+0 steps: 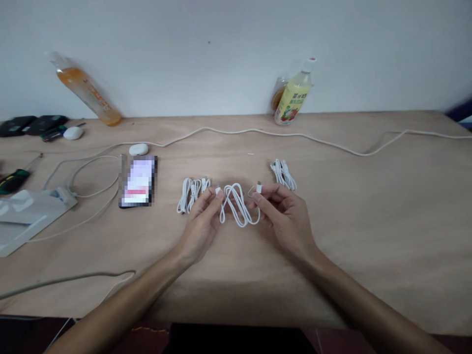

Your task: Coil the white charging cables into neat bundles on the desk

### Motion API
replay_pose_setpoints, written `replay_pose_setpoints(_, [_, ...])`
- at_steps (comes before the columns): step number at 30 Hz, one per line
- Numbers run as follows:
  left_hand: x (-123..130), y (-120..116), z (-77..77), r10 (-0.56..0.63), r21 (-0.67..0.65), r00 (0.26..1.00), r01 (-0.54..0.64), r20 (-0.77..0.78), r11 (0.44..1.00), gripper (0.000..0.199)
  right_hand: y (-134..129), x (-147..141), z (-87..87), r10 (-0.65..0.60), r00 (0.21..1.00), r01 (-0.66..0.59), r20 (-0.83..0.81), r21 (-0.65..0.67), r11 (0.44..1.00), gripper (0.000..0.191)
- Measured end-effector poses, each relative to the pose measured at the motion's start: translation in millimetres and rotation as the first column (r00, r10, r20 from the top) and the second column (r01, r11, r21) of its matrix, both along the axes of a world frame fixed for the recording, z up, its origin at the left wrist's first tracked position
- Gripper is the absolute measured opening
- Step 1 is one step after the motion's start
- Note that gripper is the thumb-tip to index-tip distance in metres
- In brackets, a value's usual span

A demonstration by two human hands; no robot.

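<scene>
A white USB cable [238, 204] hangs in loose loops between my two hands, just over the wooden table. My left hand [202, 221] pinches the plug at one end between thumb and fingers. At the other end, my right hand [289, 216] grips the plug, with its metal tip pointing up. A thin bent piece of wire or tie [251, 191] shows by the right fingertips; its kind is hard to make out. Bundled white cables [187, 194] lie just left of my left hand. Behind my right hand rests another coiled white cable [283, 174].
A phone [139, 182] and a white earbud case [138, 149] lie to the left. A long white cord [254, 131] crosses the table's back. An orange bottle [88, 96] and a yellow-labelled bottle [295, 96] stand by the wall. A screwdriver [14, 181] lies far left.
</scene>
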State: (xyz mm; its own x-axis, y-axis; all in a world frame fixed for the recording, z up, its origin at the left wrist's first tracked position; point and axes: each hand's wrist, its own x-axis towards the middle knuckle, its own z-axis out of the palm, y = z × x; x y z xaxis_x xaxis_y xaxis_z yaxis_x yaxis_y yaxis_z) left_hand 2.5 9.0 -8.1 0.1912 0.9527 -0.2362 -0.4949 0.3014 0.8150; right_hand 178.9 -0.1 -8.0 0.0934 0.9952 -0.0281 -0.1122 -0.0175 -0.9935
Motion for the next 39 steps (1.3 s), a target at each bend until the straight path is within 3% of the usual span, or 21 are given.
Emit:
replay_pose_setpoints(7, [0,-2,-2.9,-0.019,0.108,0.992,0.032,-0.122,0.994,0.024,0,2,-1.8,0.09,0.995,-0.091,-0.041,-0.034,0.995,0.031])
replay_pose_setpoints(14, [2,-4,6.0,-0.062,0.215,0.96,0.124,-0.274,0.969,0.017,-2,1,-5.6,0.142,0.98,-0.157,-0.139,-0.103,0.982,0.031])
replay_pose_setpoints(25, [0,-3,3.6,-0.037,0.157,0.932,0.101,-0.361,0.982,0.016,-1,1,-6.7,0.081,0.988,-0.095,-0.13,-0.109,0.989,0.022])
replay_pose_setpoints(31, [-2,-3,1.6,-0.07,0.167,0.912,0.149,-0.404,0.975,0.015,-1,1,-6.3,0.106,0.979,-0.136,-0.175,-0.164,0.977,0.02])
replay_pose_setpoints(39, [-3,-2,0.7,-0.087,0.117,0.904,0.148,-0.419,0.982,0.019,-1,2,-10.3,0.125,0.981,-0.145,-0.149,-0.127,0.981,0.018])
